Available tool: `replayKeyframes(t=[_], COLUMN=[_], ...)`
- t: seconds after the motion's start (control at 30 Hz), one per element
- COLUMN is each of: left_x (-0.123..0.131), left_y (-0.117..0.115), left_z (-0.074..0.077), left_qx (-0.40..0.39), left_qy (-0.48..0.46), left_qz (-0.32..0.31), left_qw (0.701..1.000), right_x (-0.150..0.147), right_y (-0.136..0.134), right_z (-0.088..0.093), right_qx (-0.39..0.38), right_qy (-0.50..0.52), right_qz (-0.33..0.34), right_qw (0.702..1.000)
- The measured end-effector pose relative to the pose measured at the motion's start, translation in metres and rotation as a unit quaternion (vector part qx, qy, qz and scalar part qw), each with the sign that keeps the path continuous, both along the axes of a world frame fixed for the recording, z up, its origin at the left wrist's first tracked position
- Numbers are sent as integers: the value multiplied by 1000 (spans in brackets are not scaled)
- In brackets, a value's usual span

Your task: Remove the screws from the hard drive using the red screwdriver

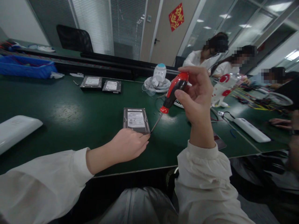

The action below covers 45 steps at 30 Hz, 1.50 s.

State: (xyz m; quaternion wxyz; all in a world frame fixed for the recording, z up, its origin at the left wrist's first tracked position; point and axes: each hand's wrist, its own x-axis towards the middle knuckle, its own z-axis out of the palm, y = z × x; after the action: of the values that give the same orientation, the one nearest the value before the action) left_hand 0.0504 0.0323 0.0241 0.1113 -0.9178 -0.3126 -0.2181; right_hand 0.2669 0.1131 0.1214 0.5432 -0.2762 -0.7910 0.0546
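A hard drive (135,119) with a white label lies face up on the green table. My left hand (127,143) is closed at its near edge, with the fingertips at the near right corner; the thumb is hidden. In my right hand (198,96) is a screwdriver (174,91) with a red and black handle, gripped between thumb and fingers. It is tilted, its shaft slanting down to the left, and the tip meets that same corner beside my left fingertips. Whether a screw is under the tip cannot be made out. Several tiny screws (160,112) lie right of the drive.
Farther back lie two more hard drives (91,81) (112,86). A white fan (160,79) stands behind the screwdriver. At the left are a blue bin (26,66) and a white case (18,130). A power strip (252,129) and other people at work are on the right.
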Motion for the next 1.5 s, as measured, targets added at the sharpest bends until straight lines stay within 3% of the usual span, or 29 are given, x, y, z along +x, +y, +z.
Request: replayKeyframes(t=[0.23, 0.53, 0.83, 1.13, 1.3, 1.5], left_x=[1, 1, 0, 0, 0, 1], left_y=[-1, 0, -1, -1, -1, -1], left_z=[1, 1, 0, 2, 1, 2], left_qx=[-2, 3, -6, 1, 0, 6], left_qy=[-4, -5, 1, -1, -7, -7], left_qz=[0, 1, 2, 5, -3, -1], left_qw=[1000, 1000, 1000, 1000, 1000, 1000], right_x=[0, -6, -4, -4, -2, -5], right_y=[0, -2, 3, 4, 3, 0], right_z=[-3, -4, -5, -5, -6, -5], right_qx=[2, -9, 43, 33, 1, 41], right_qy=[7, 47, 38, 16, -1, 1], right_qz=[-24, 44, 17, 16, 49, -9], right_qw=[1000, 998, 998, 999, 999, 999])
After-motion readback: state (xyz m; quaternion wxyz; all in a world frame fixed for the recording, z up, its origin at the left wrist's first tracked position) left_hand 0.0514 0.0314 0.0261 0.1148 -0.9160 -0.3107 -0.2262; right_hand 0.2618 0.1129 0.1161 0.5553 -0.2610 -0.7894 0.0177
